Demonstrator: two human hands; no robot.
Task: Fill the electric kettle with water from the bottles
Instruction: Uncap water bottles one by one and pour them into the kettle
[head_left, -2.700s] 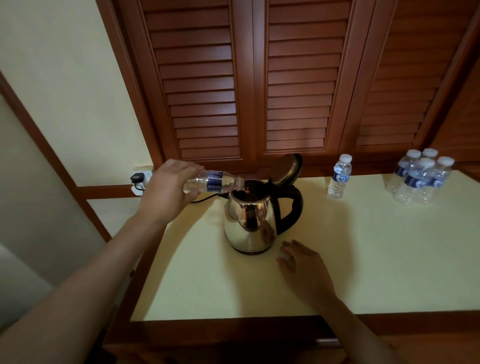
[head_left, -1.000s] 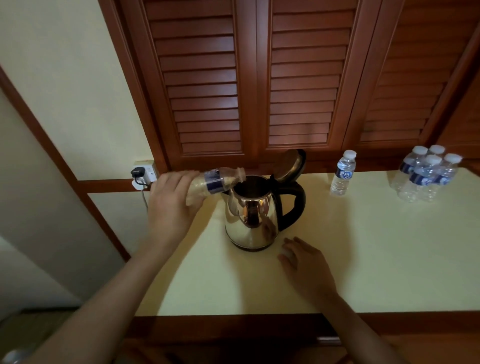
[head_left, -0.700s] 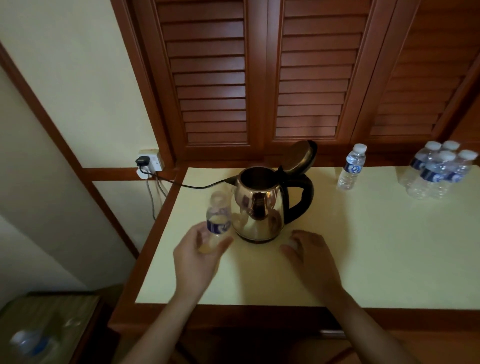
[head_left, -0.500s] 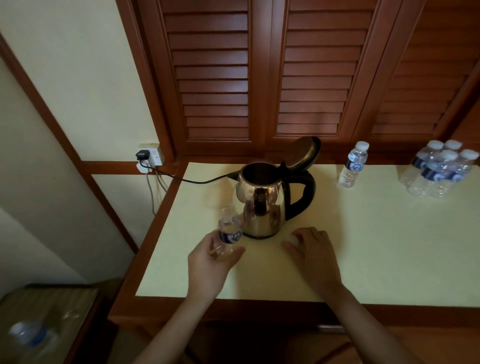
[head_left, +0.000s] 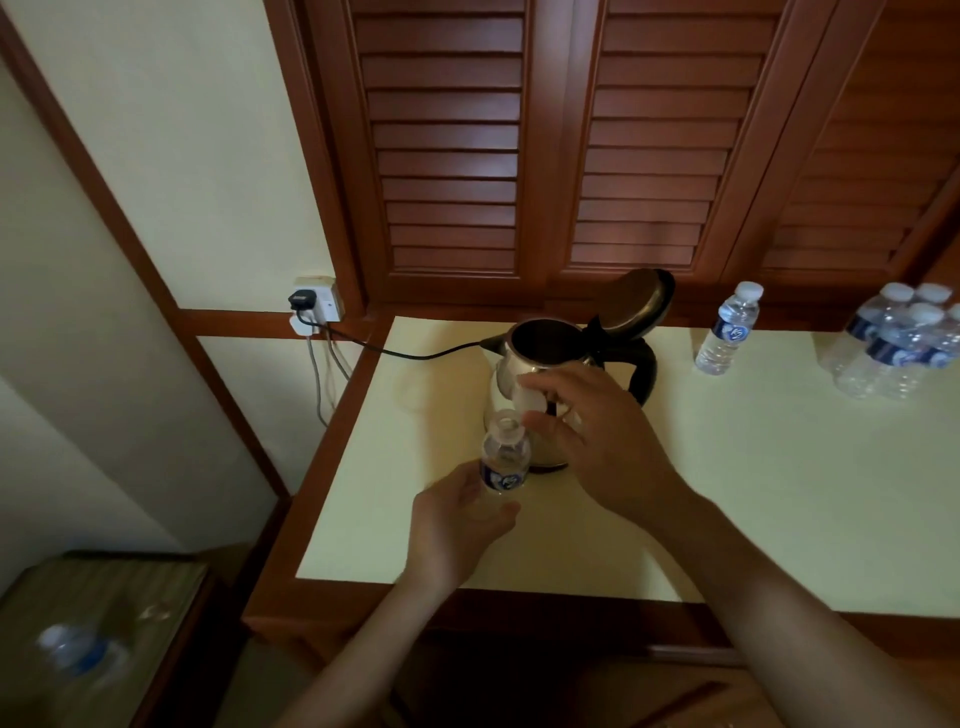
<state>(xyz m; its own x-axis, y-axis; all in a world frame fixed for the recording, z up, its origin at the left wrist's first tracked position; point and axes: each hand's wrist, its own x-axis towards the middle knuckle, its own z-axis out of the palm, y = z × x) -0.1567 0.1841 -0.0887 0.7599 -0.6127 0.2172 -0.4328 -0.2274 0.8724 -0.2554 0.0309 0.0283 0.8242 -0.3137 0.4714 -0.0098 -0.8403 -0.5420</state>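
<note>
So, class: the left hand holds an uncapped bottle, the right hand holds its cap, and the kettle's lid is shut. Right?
No: the head view shows the kettle with its lid open, tipped back. The left hand does hold the uncapped bottle, and the right hand holds a white cap.

The steel electric kettle (head_left: 545, 343) stands back-left on the pale yellow table (head_left: 779, 493). Before it the left hand (head_left: 457, 525) holds a small clear plastic bottle (head_left: 504, 462), the right hand (head_left: 597, 441) pinching a white cap (head_left: 530, 397) close by its mouth. A lone capped bottle (head_left: 727, 332) stands right of the kettle, a cluster of capped bottles (head_left: 898, 343) farther right.
</note>
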